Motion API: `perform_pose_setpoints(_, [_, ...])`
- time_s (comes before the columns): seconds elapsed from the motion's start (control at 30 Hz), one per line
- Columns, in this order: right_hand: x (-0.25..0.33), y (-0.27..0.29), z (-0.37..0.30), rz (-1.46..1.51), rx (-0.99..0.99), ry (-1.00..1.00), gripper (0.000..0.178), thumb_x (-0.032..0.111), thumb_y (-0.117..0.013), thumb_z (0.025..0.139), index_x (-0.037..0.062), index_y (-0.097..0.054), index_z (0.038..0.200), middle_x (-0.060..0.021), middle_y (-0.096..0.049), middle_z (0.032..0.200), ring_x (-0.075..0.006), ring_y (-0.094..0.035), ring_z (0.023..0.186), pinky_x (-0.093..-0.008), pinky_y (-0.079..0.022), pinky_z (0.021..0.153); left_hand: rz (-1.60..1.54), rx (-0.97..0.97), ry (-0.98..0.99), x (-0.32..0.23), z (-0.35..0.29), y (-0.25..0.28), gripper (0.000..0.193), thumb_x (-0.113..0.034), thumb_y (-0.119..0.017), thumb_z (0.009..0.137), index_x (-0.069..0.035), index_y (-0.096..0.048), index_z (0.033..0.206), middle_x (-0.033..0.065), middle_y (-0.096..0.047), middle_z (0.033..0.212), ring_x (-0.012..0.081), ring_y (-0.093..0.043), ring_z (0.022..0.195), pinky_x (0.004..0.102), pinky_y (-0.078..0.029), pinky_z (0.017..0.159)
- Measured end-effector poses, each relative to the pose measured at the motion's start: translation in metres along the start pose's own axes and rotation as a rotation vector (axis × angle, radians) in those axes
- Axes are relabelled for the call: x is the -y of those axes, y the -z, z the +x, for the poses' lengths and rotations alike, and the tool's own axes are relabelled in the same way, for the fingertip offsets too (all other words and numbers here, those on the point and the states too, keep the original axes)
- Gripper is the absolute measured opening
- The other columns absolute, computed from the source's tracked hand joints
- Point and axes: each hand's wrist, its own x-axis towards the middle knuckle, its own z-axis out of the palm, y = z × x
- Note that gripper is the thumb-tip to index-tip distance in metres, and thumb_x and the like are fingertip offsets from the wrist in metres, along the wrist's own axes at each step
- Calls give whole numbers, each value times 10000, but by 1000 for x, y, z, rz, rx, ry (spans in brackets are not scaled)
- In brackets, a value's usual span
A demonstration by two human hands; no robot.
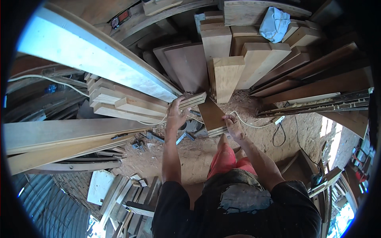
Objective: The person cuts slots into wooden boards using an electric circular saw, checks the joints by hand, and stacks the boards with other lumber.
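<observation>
I see a short stack of thin boards above the sawdust floor, held at both ends: my left hand closes on its upper end, my right hand grips its lower end, beside a white cable

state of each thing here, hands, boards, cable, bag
left hand: gripping the end of a pale board
right hand: holding the near end of a brown board
stacked planks: leaning upright
white cable: loose on the sawdust floor
blue-white bag: crumpled on top of the planks
</observation>
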Motion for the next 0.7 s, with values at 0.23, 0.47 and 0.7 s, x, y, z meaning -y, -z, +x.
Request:
perform_pose_setpoints(0.23, [-21, -16, -15, 53, 16, -41, 393, 318, -540, 1034, 62, -577, 1330, -20, -637, 988, -115, -631, 766, -274, -562, 599, -138, 19, 109, -4, -47, -10, 729, -269, -798, 878, -21, -402, 1437, 240, -567, 1394, 380, -564, 1295, 465, -454, 1074])
perform_pose_setpoints(0.47, [10, -27, -17, 531, 235, -389, 725, 706, -459, 991, 132, -484, 1432, -108, -611, 1317, -279, -655, 1095, -493, -588, 842, -476, 61, 182, -5, -99, -33, 698, -559, -336, 1066, -2, -412, 1480, 244, -443, 1520, 334, -431, 1421, 433, -330, 1175])
perform_pose_setpoints(0.7, [12, -22, -21, 366, 196, -567, 769, 695, -531, 958, 56, -516, 1385, -173, -660, 1250, -340, -689, 1108, -563, -601, 864, -1000, 107, 359, -1, -131, -85, 848, -647, -222, 1062, 38, -317, 1552, 215, -353, 1605, 318, -324, 1498, 425, -214, 1242])
